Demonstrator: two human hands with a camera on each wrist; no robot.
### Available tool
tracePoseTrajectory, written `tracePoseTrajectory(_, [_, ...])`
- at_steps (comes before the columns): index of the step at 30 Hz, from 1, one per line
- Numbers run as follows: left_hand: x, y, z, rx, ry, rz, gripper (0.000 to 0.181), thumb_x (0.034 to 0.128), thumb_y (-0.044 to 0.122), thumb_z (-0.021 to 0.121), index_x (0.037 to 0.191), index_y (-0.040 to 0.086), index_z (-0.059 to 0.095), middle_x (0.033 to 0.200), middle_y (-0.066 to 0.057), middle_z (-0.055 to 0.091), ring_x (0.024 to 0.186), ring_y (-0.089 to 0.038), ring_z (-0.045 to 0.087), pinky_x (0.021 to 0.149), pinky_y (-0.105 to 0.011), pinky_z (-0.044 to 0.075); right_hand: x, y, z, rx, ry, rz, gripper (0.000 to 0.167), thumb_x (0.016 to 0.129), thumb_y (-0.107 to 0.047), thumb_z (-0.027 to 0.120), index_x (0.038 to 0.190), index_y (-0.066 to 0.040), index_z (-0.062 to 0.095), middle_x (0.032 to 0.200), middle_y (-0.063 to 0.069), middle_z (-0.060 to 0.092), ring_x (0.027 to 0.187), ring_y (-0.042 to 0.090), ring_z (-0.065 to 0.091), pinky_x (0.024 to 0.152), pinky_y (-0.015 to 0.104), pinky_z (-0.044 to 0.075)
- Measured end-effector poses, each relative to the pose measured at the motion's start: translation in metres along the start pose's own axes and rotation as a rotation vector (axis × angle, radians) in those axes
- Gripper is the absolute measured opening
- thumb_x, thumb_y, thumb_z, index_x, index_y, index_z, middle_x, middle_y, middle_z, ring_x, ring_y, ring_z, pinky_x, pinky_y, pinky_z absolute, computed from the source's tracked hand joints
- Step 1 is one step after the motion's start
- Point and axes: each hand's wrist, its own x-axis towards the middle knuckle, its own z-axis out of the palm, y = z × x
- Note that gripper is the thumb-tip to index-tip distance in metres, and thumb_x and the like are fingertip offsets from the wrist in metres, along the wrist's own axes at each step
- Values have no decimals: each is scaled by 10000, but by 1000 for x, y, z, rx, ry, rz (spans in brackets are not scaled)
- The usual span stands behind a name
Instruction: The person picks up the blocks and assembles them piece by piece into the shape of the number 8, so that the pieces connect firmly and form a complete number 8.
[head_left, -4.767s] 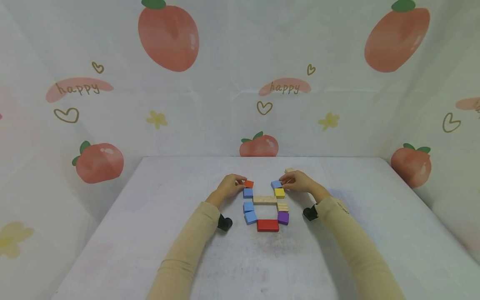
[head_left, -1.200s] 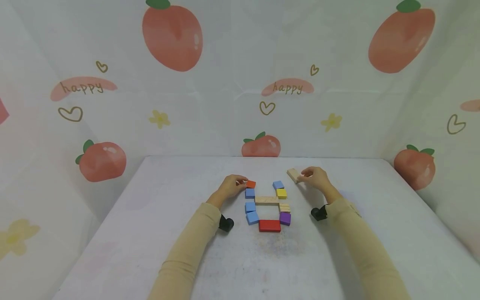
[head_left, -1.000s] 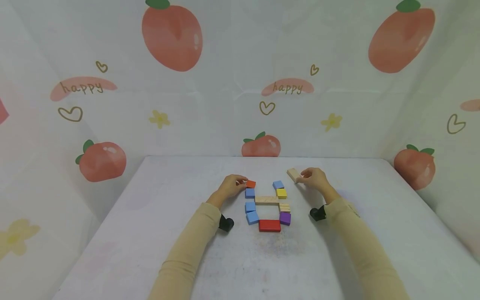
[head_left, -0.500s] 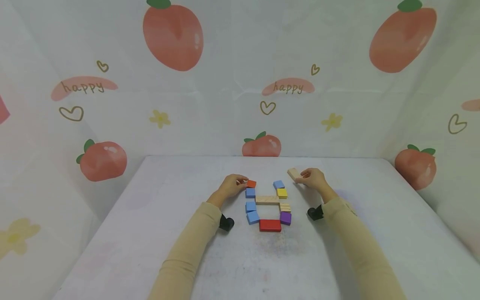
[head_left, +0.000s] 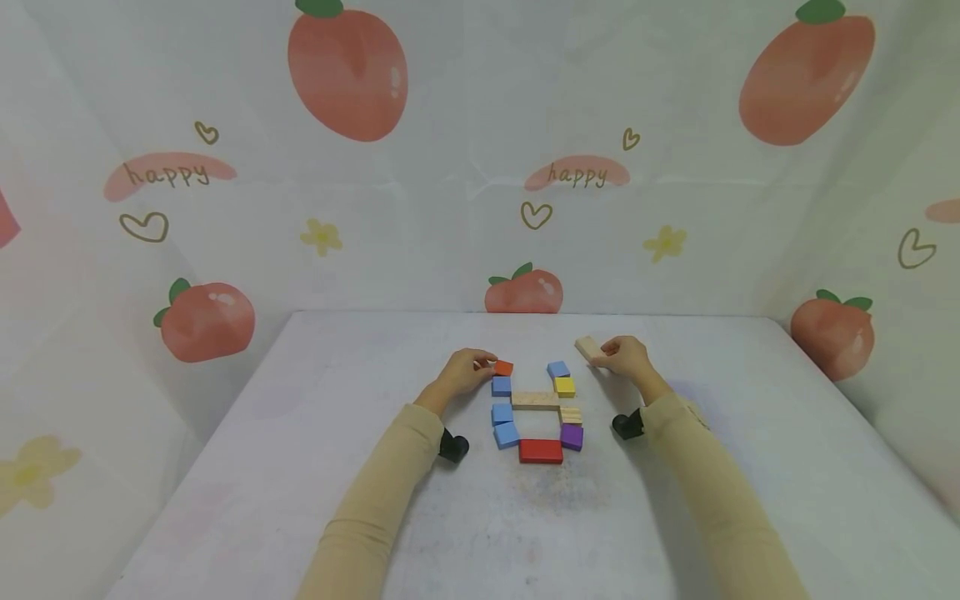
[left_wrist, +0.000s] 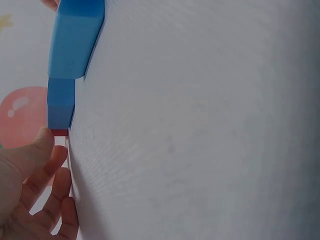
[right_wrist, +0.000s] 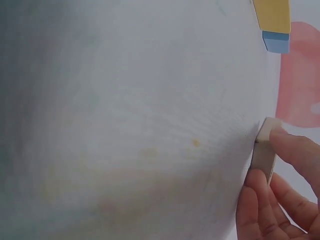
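Observation:
My left hand (head_left: 463, 372) is at the small orange-red block (head_left: 504, 367) at the far left of a block figure, thumb and forefinger at its left end. In the left wrist view, the thumb (left_wrist: 40, 150) covers much of that block, beyond a blue block (left_wrist: 61, 102). My right hand (head_left: 626, 357) pinches the near end of a plain wooden block (head_left: 587, 348), which lies slanted on the table. Thumb and fingers sit on either side of this wooden block (right_wrist: 265, 152) in the right wrist view. A light blue block (head_left: 558, 368) stands apart, left of it.
Blue blocks (head_left: 502, 414) form the figure's left side. A yellow block (head_left: 564, 387), a ridged wooden block (head_left: 571, 415) and a purple block (head_left: 572, 437) make its right side. A long wooden block (head_left: 536, 401) crosses the middle; a red block (head_left: 541, 451) lies nearest.
Since the oldest frame my right hand has left the light blue block and moved right to the wooden block. Lately it has shifted slightly left along it. The left hand stays put.

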Motion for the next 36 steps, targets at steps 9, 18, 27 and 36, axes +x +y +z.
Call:
tracePoseTrajectory(9, [-1,1,0,-11,-2,-18,281,915,144,584,1187,94,636,1068,-115,641,962,-224,565,859,-331,482,11,10,4,24,6,-25,498,769,-314,746,1087,51,626,1026,202,631,878,257,567,755,341,481])
tracePoseTrajectory(18, [-2,0,0,0,0,-5,287,911,143,590,1189,85,632,1069,-114,636,968,-228,568,879,-336,483,-8,-6,-2,7,1,-39,437,829,-206,686,1144,81,591,1086,244,610,911,274,559,729,303,462])
tracePoseTrajectory(27, [-3,2,-2,-9,0,-4,285,914,144,585,1188,80,632,1076,-121,637,973,-234,567,879,-340,481,-3,-11,-2,30,-10,-36,422,824,-191,676,1157,55,597,1117,230,604,941,260,538,749,290,439])
tracePoseTrajectory(36, [-3,2,-1,-20,-4,-15,284,921,148,576,1192,87,631,1078,-127,634,975,-231,558,877,-337,482,-3,-19,-4,22,-27,-116,424,823,-177,674,1175,46,593,1138,227,610,1013,306,560,774,312,481])
